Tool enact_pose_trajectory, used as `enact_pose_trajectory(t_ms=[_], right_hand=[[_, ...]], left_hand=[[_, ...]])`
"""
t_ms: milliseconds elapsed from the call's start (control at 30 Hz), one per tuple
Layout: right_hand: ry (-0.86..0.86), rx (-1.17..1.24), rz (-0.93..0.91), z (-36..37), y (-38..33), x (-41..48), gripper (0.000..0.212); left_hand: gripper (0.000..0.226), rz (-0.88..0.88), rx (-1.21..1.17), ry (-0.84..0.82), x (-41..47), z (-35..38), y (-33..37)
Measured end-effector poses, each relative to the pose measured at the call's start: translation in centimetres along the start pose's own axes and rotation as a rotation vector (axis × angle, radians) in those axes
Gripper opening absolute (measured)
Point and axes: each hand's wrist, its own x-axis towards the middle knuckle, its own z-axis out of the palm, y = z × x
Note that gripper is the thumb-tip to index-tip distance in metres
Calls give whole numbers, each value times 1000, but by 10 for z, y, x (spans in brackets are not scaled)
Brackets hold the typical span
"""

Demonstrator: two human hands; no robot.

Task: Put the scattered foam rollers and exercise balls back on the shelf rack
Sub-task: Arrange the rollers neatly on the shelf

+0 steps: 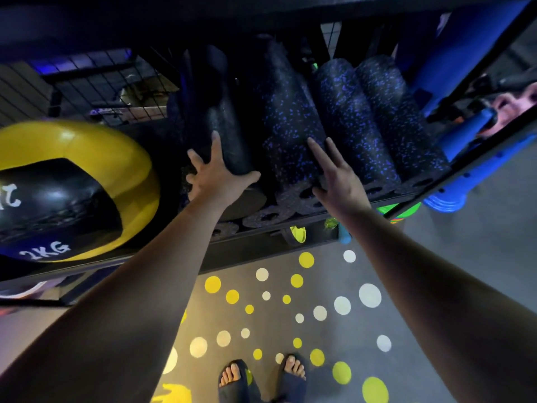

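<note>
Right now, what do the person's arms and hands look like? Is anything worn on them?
The left arm and the right arm are bare as far as the picture shows, with no sleeves. The left hand and the right hand wear no gloves. I see no watch, bracelet or ring, though the dim light could hide a thin one.

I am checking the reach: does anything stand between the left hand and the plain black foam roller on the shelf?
Nothing visible does. The left hand rests, fingers spread, on the black roller. The speckled roller lies beside it, to the right.
</note>
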Motion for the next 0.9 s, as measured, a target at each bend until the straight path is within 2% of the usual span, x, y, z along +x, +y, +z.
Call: enact_pose_trajectory(t_ms=[367,733,900], right_hand=[[44,12,57,17,-11,11,101],[-28,-126,69,7,-20,8,103],[-14,-110,78,8,-15,3,101]], left_hand=[[121,-6,48,11,-1,2,1],[121,-11,67,5,-3,0,4],[121,11,81,26,0,3,1]])
